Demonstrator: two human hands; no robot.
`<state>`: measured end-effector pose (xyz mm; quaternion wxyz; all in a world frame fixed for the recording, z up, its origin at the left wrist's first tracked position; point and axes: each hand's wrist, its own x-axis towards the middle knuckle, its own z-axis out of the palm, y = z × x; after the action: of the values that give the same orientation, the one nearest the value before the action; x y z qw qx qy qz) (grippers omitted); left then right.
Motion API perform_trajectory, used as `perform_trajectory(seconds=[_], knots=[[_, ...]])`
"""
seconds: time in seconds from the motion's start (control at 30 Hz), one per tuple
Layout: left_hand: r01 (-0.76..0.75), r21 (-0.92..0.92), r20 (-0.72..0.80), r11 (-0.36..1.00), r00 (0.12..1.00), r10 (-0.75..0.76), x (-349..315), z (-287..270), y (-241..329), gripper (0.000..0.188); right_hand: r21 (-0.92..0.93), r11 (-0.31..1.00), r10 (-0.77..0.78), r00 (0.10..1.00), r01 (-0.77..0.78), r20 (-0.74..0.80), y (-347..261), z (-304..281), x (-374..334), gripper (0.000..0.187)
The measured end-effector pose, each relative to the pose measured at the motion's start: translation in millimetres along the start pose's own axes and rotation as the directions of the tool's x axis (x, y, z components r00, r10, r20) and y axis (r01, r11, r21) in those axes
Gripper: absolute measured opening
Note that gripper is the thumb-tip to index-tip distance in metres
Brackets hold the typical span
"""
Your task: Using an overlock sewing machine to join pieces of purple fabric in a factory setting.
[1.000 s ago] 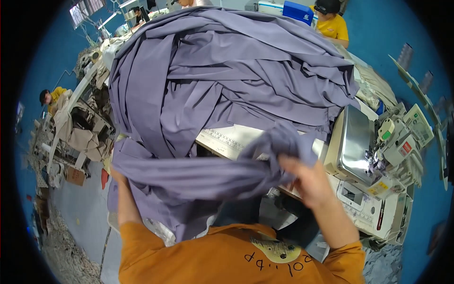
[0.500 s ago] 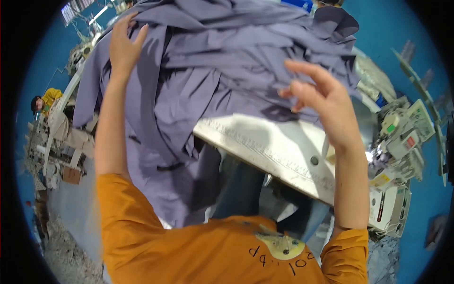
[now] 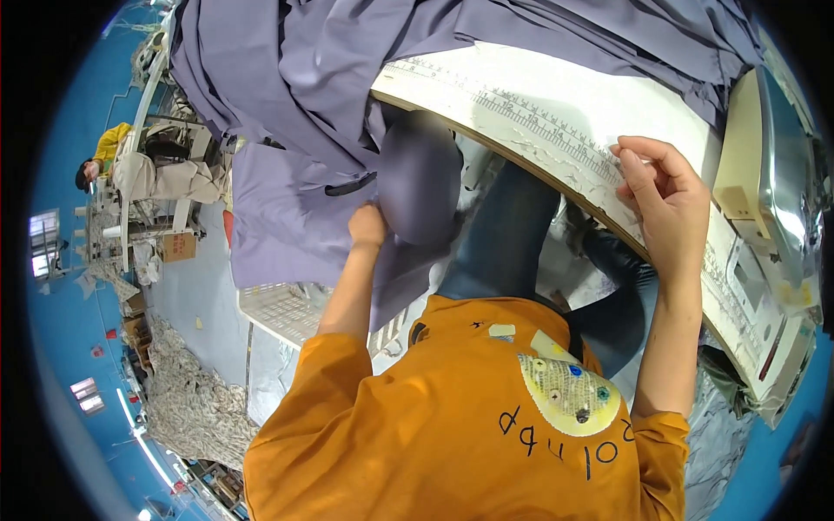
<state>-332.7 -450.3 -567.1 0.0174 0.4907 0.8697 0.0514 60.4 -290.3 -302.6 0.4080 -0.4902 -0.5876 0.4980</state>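
Greyish-purple fabric lies heaped over the far side of the white table and hangs down at its left. My left hand is closed on the hanging purple fabric, next to a rounded, blurred piece of the same colour. A dark slit shows in the cloth just above that hand. Over the table's ruler-marked front edge, my right hand has its fingers curled and thumb close to the index finger. Whatever may be between those fingertips is too small to make out.
The white tabletop carries a printed ruler along its edge. A sewing machine stands at the right. Below the hanging cloth is a white plastic basket. Far left, a person in yellow sits near a cardboard box.
My left hand has come down from the far fabric to the hanging cloth near the basket. My right hand has drawn back toward the table edge, its fingers more curled. The view has turned left.
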Motion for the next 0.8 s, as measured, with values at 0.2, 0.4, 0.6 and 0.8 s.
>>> perform_trajectory(seconds=[0.2, 0.4, 0.6, 0.8], knots=[[-0.111, 0.260, 0.265, 0.959, 0.963, 0.039, 23.0, 20.3, -5.4, 0.019, -0.032, 0.996, -0.088, 0.996, 0.088, 0.000, 0.2, 0.8, -4.8, 0.014], [-0.346, 0.300, 0.356, 0.889, 0.905, 0.232, 27.1, 2.7, 2.9, 0.020, -0.024, 0.991, -0.131, 0.991, 0.132, 0.037, 1.6, 0.6, -2.5, 0.012], [-0.145, 0.200, 0.263, 0.969, 0.961, 0.089, -12.0, -30.8, -29.4, 0.021, -0.060, 0.984, -0.169, 0.985, 0.170, 0.021, 2.7, -1.4, -1.4, 0.011], [0.613, 0.205, 0.173, 0.763, 0.745, -0.645, -113.4, -30.4, -219.5, 0.043, -0.100, 0.977, -0.186, 0.982, 0.189, 0.037, 0.9, -0.8, -0.6, 0.010]])
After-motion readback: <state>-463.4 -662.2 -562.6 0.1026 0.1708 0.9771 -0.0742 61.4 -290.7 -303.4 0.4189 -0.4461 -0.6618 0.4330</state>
